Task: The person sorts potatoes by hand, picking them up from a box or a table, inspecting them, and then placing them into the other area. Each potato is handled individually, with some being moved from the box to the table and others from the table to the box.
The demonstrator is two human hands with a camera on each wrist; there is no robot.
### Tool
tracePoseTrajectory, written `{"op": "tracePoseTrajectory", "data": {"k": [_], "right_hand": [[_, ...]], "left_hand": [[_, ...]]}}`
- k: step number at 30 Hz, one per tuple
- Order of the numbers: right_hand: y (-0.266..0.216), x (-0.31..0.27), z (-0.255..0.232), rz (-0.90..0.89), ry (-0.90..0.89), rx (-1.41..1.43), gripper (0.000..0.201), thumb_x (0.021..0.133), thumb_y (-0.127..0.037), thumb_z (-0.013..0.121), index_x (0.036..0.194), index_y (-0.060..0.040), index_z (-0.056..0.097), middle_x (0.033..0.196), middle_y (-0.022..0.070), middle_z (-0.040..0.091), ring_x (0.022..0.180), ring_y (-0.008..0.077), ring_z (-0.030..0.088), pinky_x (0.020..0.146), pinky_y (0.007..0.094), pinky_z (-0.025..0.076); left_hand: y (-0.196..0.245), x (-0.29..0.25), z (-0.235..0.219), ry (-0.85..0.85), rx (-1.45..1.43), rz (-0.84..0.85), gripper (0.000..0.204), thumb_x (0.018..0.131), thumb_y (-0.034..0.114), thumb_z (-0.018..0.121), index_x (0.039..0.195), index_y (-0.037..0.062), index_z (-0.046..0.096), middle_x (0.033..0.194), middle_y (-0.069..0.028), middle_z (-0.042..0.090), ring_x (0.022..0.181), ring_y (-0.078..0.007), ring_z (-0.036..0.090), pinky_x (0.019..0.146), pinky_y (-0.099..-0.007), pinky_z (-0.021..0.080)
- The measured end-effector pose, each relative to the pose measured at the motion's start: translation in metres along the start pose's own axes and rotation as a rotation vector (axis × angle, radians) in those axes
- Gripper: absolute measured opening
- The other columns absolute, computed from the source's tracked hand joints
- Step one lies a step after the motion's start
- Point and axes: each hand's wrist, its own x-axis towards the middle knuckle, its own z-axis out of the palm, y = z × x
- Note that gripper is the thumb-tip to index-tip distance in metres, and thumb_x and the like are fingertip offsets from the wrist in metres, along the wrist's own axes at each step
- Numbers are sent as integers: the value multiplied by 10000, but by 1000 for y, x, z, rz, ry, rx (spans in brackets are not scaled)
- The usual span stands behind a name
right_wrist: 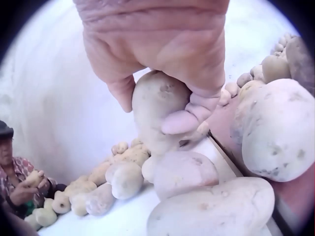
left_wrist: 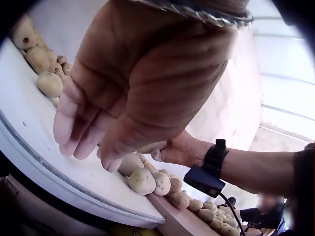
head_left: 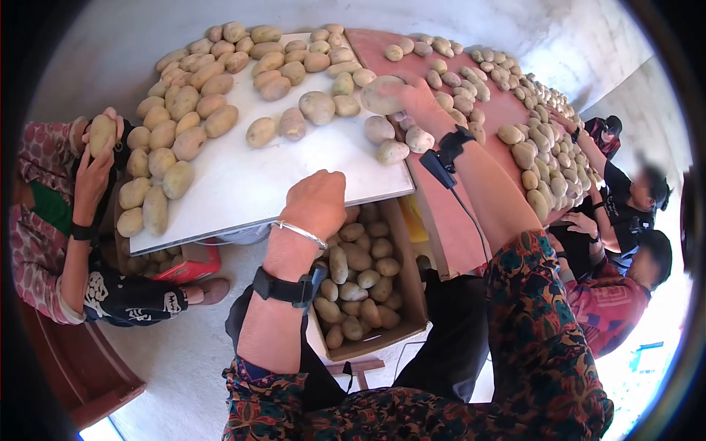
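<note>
In the head view my right hand (head_left: 421,101) grips a large potato (head_left: 383,95) above the seam between the white board (head_left: 243,176) and the red surface. The right wrist view shows thumb and fingers of this hand (right_wrist: 162,64) curled round the potato (right_wrist: 160,105), with more potatoes (right_wrist: 184,172) just beneath. My left hand (head_left: 316,202) is over the board's front edge, touching no potato. Its fingers hang loosely bent with nothing in them in the left wrist view, where the hand (left_wrist: 133,83) is seen from the palm side.
Below the board's edge stands a cardboard box (head_left: 415,327) of potatoes. Many potatoes (head_left: 184,99) lie along the board's left and back, others (head_left: 548,158) on the red surface (head_left: 456,220). A person at the left (head_left: 55,213) holds a potato; several people are at the right.
</note>
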Motion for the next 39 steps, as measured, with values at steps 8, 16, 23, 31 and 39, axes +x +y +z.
{"op": "tracePoseTrajectory", "data": {"k": [8, 16, 23, 31, 39], "right_hand": [[3, -72, -10, -284, -306, -26, 412, 918, -378, 593, 1137, -34, 649, 981, 48, 641, 906, 117, 585, 730, 277, 495], [26, -147, -6, -80, -621, -355, 458, 835, -460, 654, 1097, -85, 673, 945, 60, 669, 834, 138, 625, 623, 283, 517], [32, -206, 8, -100, -958, -787, 277, 743, -115, 699, 993, 1, 675, 906, 186, 688, 879, 313, 671, 781, 381, 538], [15, -187, -2, 22, -1000, -1018, 134, 734, -105, 606, 716, 22, 646, 610, 145, 604, 598, 263, 623, 587, 387, 493], [-45, -104, -17, 48, -750, -963, 211, 832, -147, 612, 903, 34, 693, 724, 111, 690, 658, 191, 675, 606, 321, 532]], "left_hand": [[-33, 9, 3, 81, 55, 5, 325, 794, 106, 653, 1110, 30, 655, 1104, -212, 648, 1068, -387, 593, 945, -439, 472], [-48, 12, -6, 73, 116, 31, 358, 810, 123, 654, 1139, -15, 649, 1063, -242, 653, 1014, -380, 626, 898, -404, 496], [-37, 3, -13, 21, 92, -44, 409, 839, 167, 635, 1222, 23, 616, 1173, -178, 627, 1081, -302, 617, 933, -370, 477], [-47, 9, -5, 69, 85, -33, 361, 838, 137, 625, 1181, 22, 632, 1172, -195, 623, 1089, -330, 611, 948, -391, 476], [-40, 1, -7, 58, 64, -91, 270, 822, 69, 621, 1077, 2, 677, 1074, -239, 653, 1056, -390, 608, 945, -418, 476]]}}
